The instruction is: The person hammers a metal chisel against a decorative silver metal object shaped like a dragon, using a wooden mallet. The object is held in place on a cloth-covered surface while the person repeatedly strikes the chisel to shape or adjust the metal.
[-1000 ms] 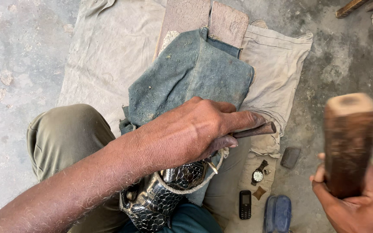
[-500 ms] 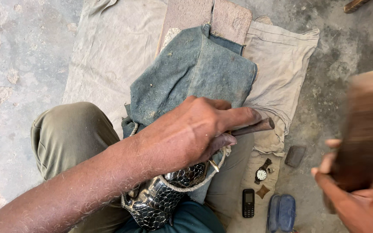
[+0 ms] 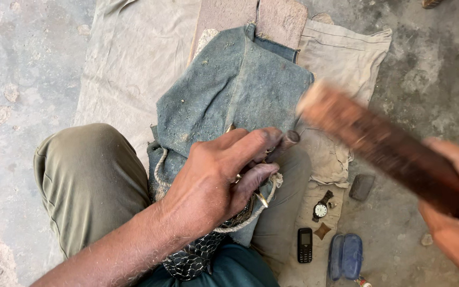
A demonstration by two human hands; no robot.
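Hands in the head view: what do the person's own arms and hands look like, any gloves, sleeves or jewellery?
Both are bare. The left hand has no glove or ring, and its forearm is uncovered to the frame edge, with no sleeve or wristband showing, only fine hair. The right hand is also ungloved; just part of it shows at the frame edge, slightly blurred, so anything on its wrist cannot be told.

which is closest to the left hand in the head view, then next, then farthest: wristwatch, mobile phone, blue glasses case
1. wristwatch, just right of the left hand.
2. mobile phone, lower right, on the cloth.
3. blue glasses case, farthest right, near the bottom edge.
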